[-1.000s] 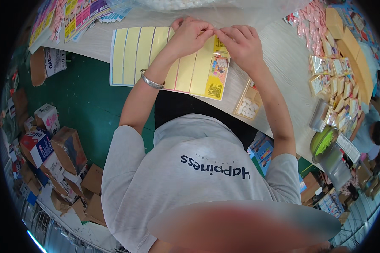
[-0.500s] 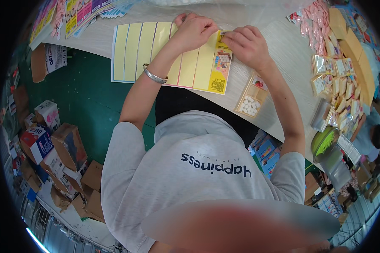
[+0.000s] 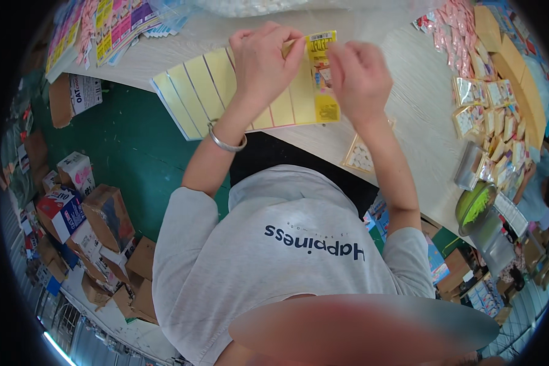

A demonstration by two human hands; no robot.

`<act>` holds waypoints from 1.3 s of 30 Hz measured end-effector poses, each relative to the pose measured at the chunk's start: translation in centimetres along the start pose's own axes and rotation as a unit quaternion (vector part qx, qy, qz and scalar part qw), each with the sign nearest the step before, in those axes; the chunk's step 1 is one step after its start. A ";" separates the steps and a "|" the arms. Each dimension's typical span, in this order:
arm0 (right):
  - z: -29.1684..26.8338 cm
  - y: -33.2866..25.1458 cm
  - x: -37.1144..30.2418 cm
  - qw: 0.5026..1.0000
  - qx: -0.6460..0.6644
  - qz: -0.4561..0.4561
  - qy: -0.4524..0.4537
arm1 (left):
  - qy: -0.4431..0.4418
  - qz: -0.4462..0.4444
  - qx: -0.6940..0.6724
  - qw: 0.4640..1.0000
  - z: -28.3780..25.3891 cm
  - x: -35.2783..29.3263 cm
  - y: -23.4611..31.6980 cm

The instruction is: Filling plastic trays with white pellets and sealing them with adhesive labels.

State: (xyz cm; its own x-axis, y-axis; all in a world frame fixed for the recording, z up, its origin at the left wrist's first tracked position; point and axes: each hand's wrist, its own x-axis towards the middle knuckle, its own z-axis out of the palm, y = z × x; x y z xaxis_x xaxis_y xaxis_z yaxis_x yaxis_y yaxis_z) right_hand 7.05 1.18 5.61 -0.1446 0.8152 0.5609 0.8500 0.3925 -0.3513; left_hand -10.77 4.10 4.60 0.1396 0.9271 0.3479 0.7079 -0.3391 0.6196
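A sheet of labels lies tilted on the table, mostly bare pale-yellow backing crossed by thin coloured lines. At its right end is one bright yellow printed label. My left hand, with a silver bangle on the wrist, bends over the sheet's far edge, thumb and fingers closed on it beside the label. Just right of the label is my right hand, fingers curled and blurred by motion; whether it holds anything is unclear. A small clear pack with white pieces lies partly hidden under my right forearm.
Printed label sheets are stacked at the far left of the table. Pink sachets and filled clear packs crowd the right side, near a bowl of green shreds. Cardboard boxes stand on the floor at left.
The label sheet has turned, its left end coming nearer me and its right end moving away. My right hand has come off the label's upper edge and moved slightly right and nearer.
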 end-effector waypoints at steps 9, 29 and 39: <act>0.8 -3.0 -0.8 0.949 0.293 0.119 -0.017 | -0.016 -0.045 -0.261 0.964 -2.6 -2.3 0.7; 1.8 -3.5 -0.8 0.963 0.265 0.050 0.019 | 0.015 -0.072 -0.149 0.986 -3.4 -4.1 1.8; 1.6 -1.7 -1.3 0.879 0.447 0.146 -0.081 | -0.065 -0.107 -0.247 0.961 -3.9 -3.1 0.5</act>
State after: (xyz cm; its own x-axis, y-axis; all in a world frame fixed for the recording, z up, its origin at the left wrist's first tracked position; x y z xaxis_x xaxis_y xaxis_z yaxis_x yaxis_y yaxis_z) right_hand 5.00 0.16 4.24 -0.1184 0.9585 0.2594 0.1360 0.2745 -0.9519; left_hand -13.59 0.41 6.59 0.1355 0.9854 0.1035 0.3191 -0.1423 0.9370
